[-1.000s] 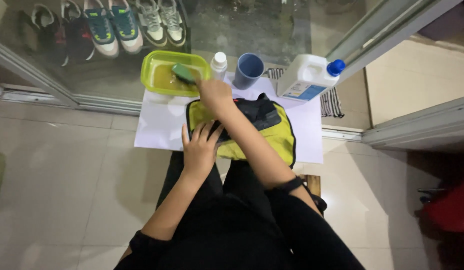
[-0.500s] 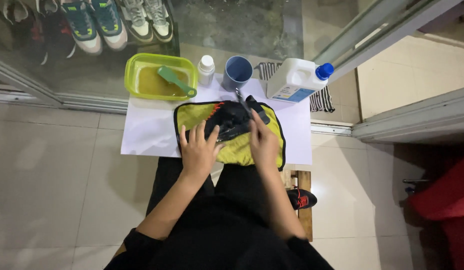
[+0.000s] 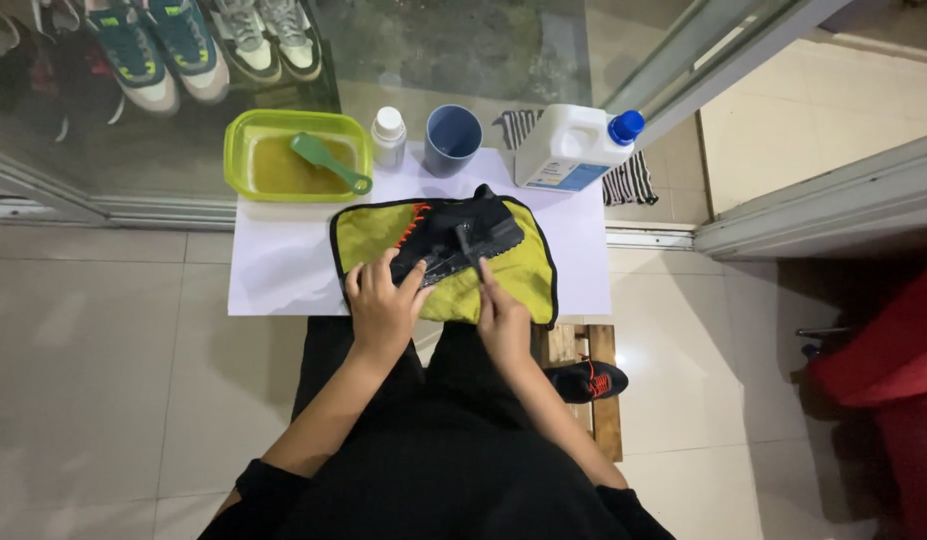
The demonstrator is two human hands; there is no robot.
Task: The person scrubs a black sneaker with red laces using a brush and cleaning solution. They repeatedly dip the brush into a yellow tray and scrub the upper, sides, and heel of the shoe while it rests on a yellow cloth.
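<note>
A black shoe [image 3: 453, 235] with orange laces lies on its side on a yellow cloth [image 3: 518, 285], which is spread over a white sheet [image 3: 283, 265] on the floor. My left hand [image 3: 383, 305] presses on the near left end of the shoe. To its right, my right hand [image 3: 503, 320] grips a thin dark brush-like tool [image 3: 469, 243], and the tool's end rests against the shoe's sole.
Along the sheet's far edge stand a yellow tub [image 3: 245, 125] of murky liquid with a green brush [image 3: 328, 160], a small white bottle [image 3: 388, 135], a blue cup [image 3: 452, 138] and a white jug [image 3: 568, 150]. A second black shoe [image 3: 588, 380] sits by a wooden stool. Shoes line the glass door.
My right hand left the green brush in the tub, drew back to the shoe and now holds the thin tool against it. The shoe has been turned on the cloth.
</note>
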